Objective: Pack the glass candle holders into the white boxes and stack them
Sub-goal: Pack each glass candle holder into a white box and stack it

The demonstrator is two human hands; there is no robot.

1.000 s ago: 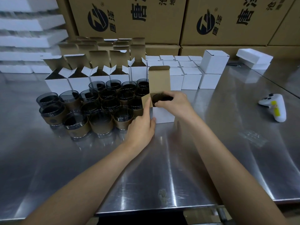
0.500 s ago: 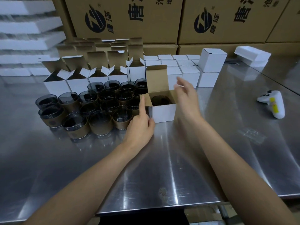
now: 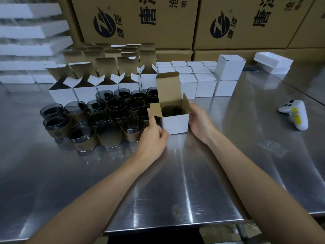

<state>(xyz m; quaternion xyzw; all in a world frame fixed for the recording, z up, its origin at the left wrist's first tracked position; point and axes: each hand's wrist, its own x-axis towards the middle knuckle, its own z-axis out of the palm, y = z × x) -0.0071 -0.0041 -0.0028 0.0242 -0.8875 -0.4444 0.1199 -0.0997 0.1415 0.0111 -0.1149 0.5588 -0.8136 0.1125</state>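
One wide-angle head view looks forward and down, close over a steel table (image 3: 175,173). An open white box (image 3: 175,124) sits mid-frame; brown cartons (image 3: 133,32) fill the top.

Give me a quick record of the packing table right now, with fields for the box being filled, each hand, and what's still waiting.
box in work: open white cardboard box, flaps up, dark glass candle holder inside
left hand: grips box's left front corner, index finger on left flap
right hand: fingers against box's right side
waiting: brown-sleeved glass holders at left; open white boxes behind
back right: closed white boxes, some stacked
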